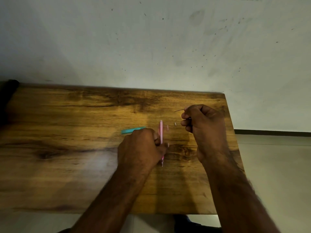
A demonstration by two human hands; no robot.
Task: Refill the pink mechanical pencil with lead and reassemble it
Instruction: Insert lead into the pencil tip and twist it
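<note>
My left hand grips the pink mechanical pencil around its lower half, holding it nearly upright over the wooden table; the tip pokes out below my fist. My right hand is closed on a thin dark pencil lead that sticks out to the left of my fingers, up and to the right of the pencil's top. A small pink cap piece and a tiny white eraser piece lie on the table between my hands.
A teal lead case lies flat just behind my left hand. The table's right edge runs close to my right wrist, with floor beyond it. A stained wall stands right behind the table's far edge.
</note>
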